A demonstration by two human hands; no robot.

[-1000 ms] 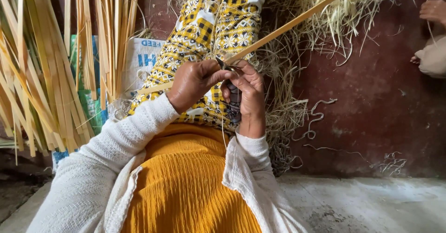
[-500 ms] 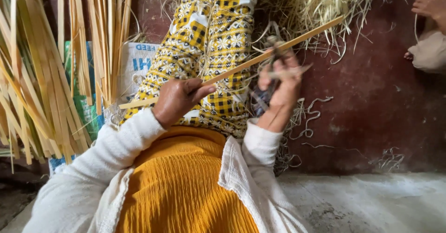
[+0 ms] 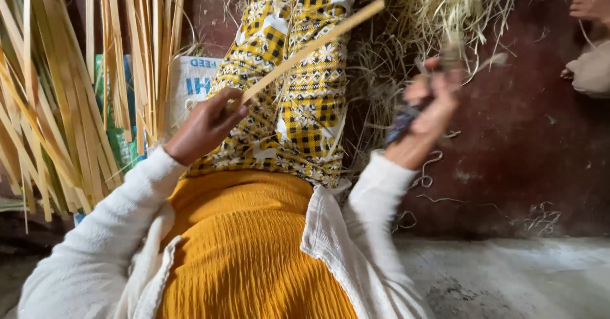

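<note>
My left hand grips the near end of a long flat bamboo strip, which slants up and to the right over my lap in yellow patterned cloth. My right hand is raised to the right of the strip, blurred by motion, closed around a dark-handled knife. Its blade is too blurred to make out. The right hand is clear of the strip.
A bundle of bamboo strips leans at the left over a printed sack. A heap of pale shavings lies at the top. Another person's foot shows at the top right on the dark red floor.
My right hand has swept the knife along the strip and off to the right, away from my left hand. The left hand has shifted left with the strip's end.
</note>
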